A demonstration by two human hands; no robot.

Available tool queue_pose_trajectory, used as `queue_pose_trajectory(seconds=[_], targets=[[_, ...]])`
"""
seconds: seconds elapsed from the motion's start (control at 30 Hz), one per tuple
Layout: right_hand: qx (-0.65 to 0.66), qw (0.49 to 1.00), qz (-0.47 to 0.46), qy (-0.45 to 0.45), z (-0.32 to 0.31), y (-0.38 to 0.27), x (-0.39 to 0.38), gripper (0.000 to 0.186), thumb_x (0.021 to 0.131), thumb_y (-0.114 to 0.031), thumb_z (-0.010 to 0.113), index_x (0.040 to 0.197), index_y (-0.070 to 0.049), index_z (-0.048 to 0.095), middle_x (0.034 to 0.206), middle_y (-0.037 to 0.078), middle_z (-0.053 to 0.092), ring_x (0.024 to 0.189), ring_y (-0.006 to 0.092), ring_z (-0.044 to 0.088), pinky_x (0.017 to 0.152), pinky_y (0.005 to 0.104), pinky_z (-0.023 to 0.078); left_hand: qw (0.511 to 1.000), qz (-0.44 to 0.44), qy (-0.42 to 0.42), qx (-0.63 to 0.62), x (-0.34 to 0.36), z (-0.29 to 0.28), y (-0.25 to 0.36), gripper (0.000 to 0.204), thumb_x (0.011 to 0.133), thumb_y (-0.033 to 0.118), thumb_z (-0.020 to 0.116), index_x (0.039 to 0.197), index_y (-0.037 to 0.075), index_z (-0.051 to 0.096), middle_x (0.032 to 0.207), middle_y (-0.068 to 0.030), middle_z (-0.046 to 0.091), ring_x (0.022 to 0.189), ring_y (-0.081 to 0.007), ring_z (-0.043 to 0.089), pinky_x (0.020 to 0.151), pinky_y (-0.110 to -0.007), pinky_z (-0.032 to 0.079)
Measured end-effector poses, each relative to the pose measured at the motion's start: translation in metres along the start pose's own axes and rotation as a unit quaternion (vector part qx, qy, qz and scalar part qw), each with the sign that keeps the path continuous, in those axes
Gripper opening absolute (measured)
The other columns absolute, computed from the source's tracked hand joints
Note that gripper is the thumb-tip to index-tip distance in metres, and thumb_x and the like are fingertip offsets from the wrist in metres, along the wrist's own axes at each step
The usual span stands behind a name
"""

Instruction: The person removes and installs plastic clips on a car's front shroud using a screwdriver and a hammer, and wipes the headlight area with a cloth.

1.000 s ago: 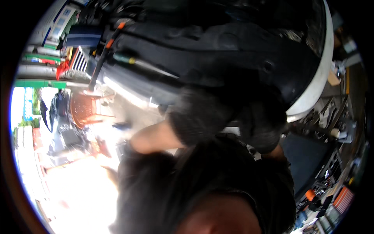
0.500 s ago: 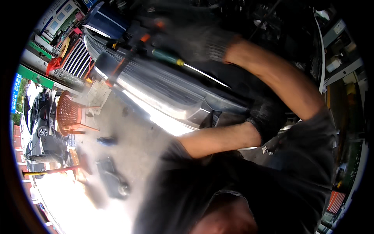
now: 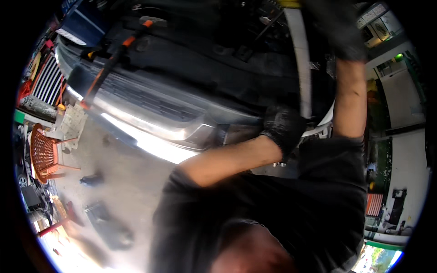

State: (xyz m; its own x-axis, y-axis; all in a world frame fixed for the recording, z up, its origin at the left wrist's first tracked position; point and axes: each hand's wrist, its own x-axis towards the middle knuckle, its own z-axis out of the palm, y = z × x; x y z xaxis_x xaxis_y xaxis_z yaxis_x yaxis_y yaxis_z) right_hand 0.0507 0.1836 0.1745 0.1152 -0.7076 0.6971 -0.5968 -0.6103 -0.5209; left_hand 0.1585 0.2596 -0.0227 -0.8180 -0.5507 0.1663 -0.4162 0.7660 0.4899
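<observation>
My right hand (image 3: 334, 32), in a black glove and smeared by motion, is raised at the upper right over the side of the engine bay. Beside it hangs a blurred screwdriver (image 3: 298, 63), its yellow collar at the top edge and its pale shaft pointing down; the handle and my gripping fingers are cut off or unclear. My left hand (image 3: 284, 129), also in a black glove, rests on the car's front corner by the headlight, its fingers hidden. The car's grille and bumper (image 3: 145, 98) stretch to the left of it.
An orange-and-black bar (image 3: 114, 61) lies across the grille. A dark blue box-like thing (image 3: 82, 25) is at the upper left. On the floor stand an orange plastic chair (image 3: 43, 152) and a dark, blurred long object (image 3: 107, 227). Wall equipment (image 3: 398, 204) lines the right.
My right hand has moved from over the grille to the upper right, and the screwdriver has gone with it, now pointing down. My left hand stays at the car's corner; the whole view has shifted.
</observation>
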Motion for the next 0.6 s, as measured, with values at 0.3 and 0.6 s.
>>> queue_pose_trajectory(seconds=[0.3,0.6], targets=[[0.44,0.885,0.106,0.104,-0.174,0.092,-0.17,0.051,0.103,-0.022,0.057,0.147,0.003,0.051,0.149,0.023,0.052,0.123,0.0283,0.06,0.102,0.0409,0.051,0.976,-0.029,-0.195,0.089,0.018,-0.01,0.004,0.039,0.085,0.046,0.077,0.103,0.012,0.081,0.102,-0.0109,0.078,0.094,-0.0283,0.076,0.082,-0.047,0.059],[-0.084,0.963,0.209,0.148,-0.106,0.075,-0.178,0.022,0.097,-0.016,0.074,0.109,0.002,0.078,0.078,0.003,0.072,0.062,0.0057,0.057,0.056,0.0228,0.043,0.994,0.046,-0.036,0.094,0.0,-0.007,-0.002,0.045,0.071,0.045,0.085,0.085,0.004,0.075,0.079,-0.011,0.069,0.074,-0.0281,0.07,0.065,-0.044,0.054]])
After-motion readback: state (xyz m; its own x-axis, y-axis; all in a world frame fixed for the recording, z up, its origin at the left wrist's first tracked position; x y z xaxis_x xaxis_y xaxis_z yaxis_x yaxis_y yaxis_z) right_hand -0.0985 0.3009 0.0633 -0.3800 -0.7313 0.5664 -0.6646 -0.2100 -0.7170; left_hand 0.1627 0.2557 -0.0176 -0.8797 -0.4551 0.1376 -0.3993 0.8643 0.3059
